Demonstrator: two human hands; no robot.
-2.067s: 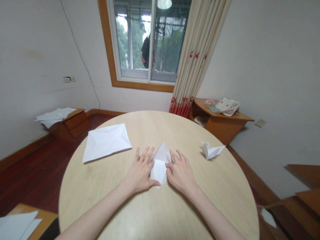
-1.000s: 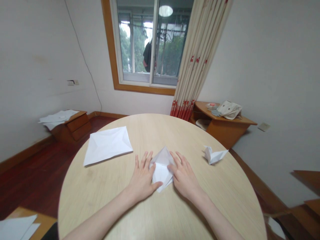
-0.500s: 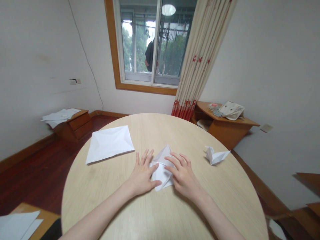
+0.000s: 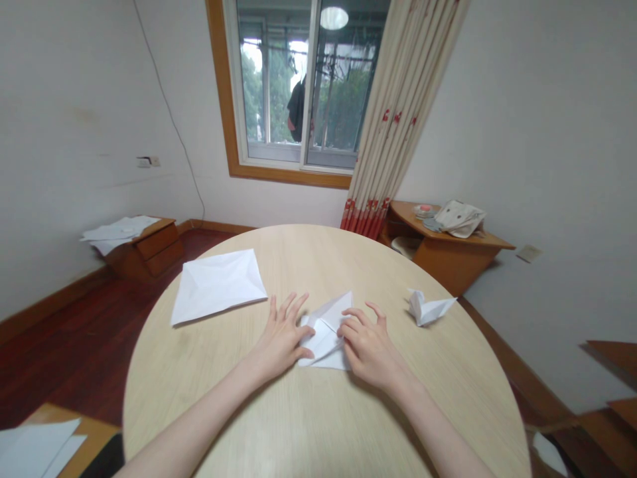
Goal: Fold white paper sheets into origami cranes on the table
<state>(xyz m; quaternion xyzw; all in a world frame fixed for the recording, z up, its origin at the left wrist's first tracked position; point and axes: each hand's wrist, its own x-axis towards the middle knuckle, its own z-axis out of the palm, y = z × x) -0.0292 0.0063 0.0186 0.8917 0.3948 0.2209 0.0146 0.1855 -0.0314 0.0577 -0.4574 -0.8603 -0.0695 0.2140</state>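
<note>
Folded paper: Our small white folded paper (image 4: 326, 335) lies in the middle of the table (image 4: 308, 425). It has slanted folds, one pointy tip at the far side of the table, and a straight edge at the near side.
Left hand: Our left hand (image 4: 281, 338) is spread wide over the middle of the table. Its thumb and pointing finger press on the left part of the folded paper. The other fingers fan out, clutching nothing.
Right hand: Our right hand (image 4: 371, 345) is at the right side of the folded paper, over the middle of the table. Its fingers are bent and their tips touch the paper, while the little finger sticks up. We cannot tell if they pinch it.
Paper pile: We see a flat white paper pile (image 4: 219, 285) near the far left edge of the table. The top has creases.
Paper bird: A small paper shape like a bird (image 4: 428, 311) sits near the right edge of the table.
Window: The window (image 4: 306, 86) is past the far side of the table, and a pale and red curtain (image 4: 403, 119) hangs beside it.
Drawers: We see brown drawers (image 4: 159, 249) off to the left of the table.
</note>
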